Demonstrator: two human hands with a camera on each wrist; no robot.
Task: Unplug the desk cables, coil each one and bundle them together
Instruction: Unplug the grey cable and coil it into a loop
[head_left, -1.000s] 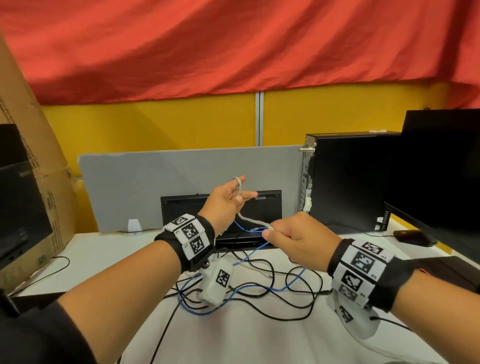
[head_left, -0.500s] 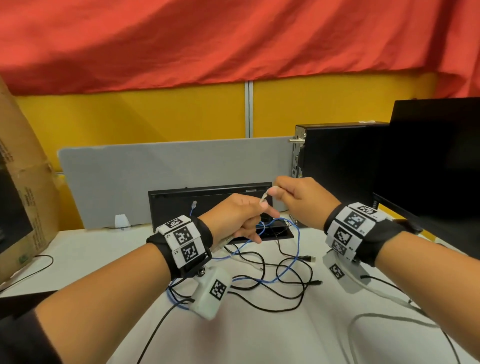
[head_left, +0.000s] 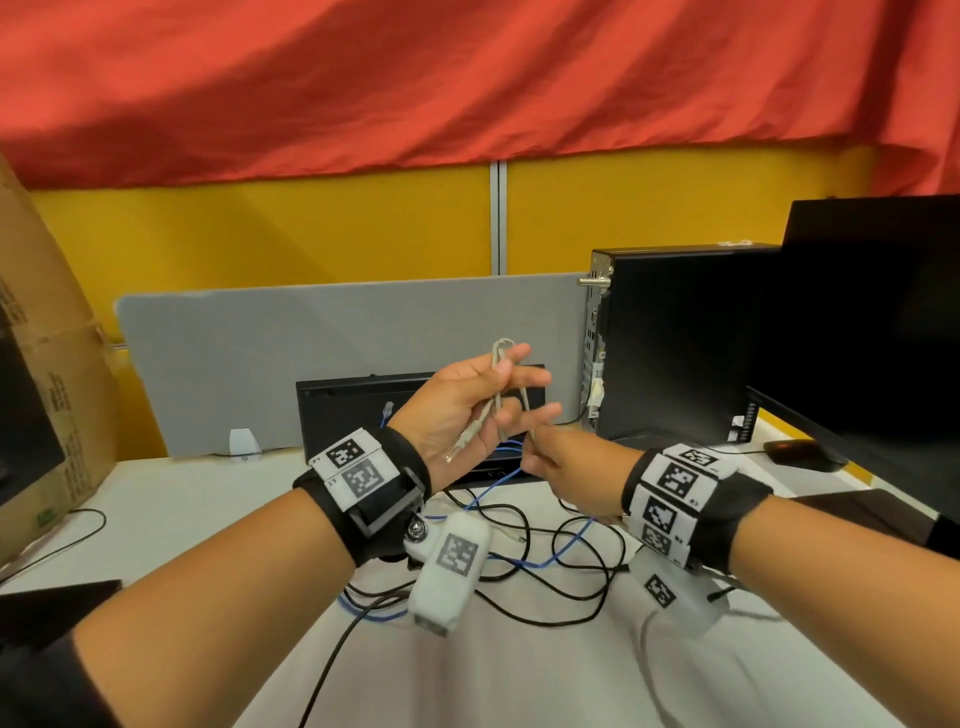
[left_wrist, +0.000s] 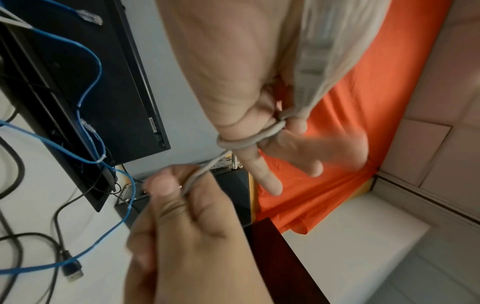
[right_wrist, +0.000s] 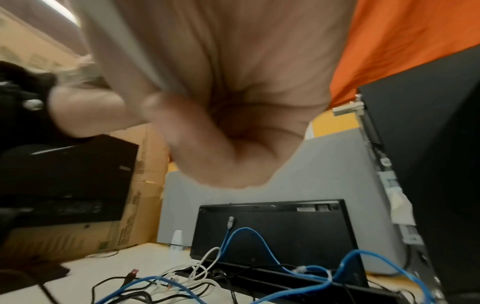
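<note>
A thin grey cable (head_left: 497, 387) is looped over the fingers of my left hand (head_left: 480, 402), and its clear plug end lies across the palm. In the left wrist view the grey cable (left_wrist: 244, 142) wraps round the fingers (left_wrist: 262, 166). My right hand (head_left: 569, 470) is just below and to the right, and it pinches the same cable in a closed fist (left_wrist: 187, 222). The right wrist view shows the right hand (right_wrist: 228, 107) with the grey cable (right_wrist: 140, 57) running out of it. A blue cable (head_left: 551, 556) and several black cables (head_left: 566, 590) lie tangled on the white desk (head_left: 519, 675) under my hands.
A black cable box (head_left: 358, 410) stands open behind the tangle, against a grey divider (head_left: 311, 353). A black computer tower (head_left: 675, 343) and a monitor (head_left: 872, 322) stand on the right. On the left stands a cardboard box (head_left: 47, 364). White cables (right_wrist: 202, 265) lie by the box.
Half a second ago my hands were pressed together, with the right one higher. Now my left hand has risen with a cable loop on its fingers, and my right hand has dropped below it.
</note>
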